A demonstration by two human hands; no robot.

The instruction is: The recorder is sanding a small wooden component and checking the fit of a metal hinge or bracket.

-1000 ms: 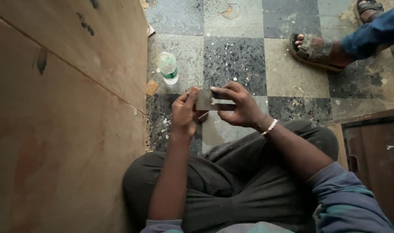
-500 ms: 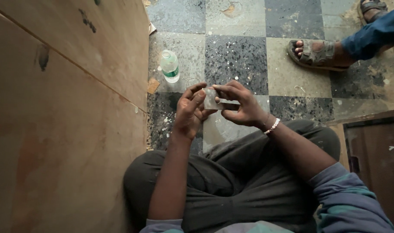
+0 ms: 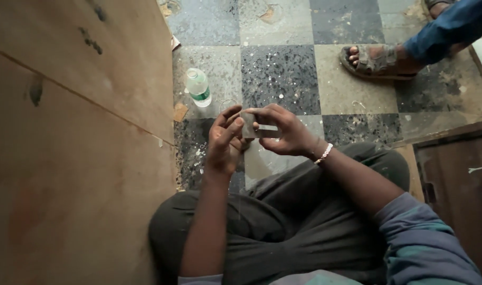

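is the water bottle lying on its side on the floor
No, the water bottle stands upright on the tiled floor, cap end facing the camera, beyond the hands holding a small grey piece.

Dark grey trousers (image 3: 283, 232), loosely cut and creased into folds across the lap, are worn over both legs. The arms are covered only at the upper part: a blue-grey sleeve (image 3: 425, 243) with a faint greenish band is seen on the right arm, pushed up above the elbow, and a paler sleeve edge is seen on the left arm at the near edge of the view. A bracelet (image 3: 323, 153) of small white beads is worn on the right wrist.
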